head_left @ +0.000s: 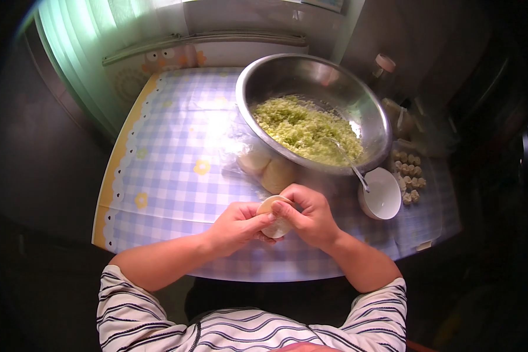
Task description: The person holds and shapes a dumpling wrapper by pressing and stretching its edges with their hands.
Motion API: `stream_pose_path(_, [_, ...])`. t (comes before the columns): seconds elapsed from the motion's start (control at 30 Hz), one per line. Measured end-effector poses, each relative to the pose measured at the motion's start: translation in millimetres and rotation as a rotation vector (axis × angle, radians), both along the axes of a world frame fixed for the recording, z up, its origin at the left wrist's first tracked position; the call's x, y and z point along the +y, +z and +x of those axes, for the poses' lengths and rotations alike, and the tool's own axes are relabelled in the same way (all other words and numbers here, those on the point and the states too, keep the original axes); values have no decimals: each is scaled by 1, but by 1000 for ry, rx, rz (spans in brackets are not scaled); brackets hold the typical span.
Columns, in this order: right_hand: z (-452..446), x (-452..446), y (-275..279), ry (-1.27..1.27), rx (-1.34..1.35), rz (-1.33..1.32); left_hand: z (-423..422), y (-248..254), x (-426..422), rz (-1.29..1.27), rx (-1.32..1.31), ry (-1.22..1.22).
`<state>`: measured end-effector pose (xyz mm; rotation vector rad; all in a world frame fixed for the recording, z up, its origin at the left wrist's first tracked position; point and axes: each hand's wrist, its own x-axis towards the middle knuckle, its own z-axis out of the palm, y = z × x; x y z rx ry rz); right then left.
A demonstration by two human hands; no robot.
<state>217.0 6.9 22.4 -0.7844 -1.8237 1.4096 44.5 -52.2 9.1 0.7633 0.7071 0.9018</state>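
A round, pale dumpling wrapper (280, 227) is held between both hands near the table's front edge. My left hand (240, 226) is closed on its left side, thumb across the front. From the right, my right hand (311, 218) pinches the upper part with thumb and fingers. Whether the wrapper contains any filling is hard to make out. Just beyond the hands, more stacked wrappers (278, 175) lie in a clear plastic bag. Behind them stands a large metal basin (328, 73) with chopped green filling (305, 126). A metal spoon (358, 173) leans in the filling, its handle over the rim.
Right of the basin's front sits a white bowl (382, 196). Several small shaped dumplings (409, 170) rest in rows on a tray at the far right. A jar with a pink lid (385, 63) stands behind the basin. A checked cloth (176, 146) covers the table.
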Motion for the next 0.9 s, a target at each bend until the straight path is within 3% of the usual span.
stream_pose_path(0.53, [1,2,-1,17,27,-44,0,1,-1,-11,-11,-26])
stream_pose_path(0.9, [2,2,4,36,-9,72,0,2,-2,14,31,-67])
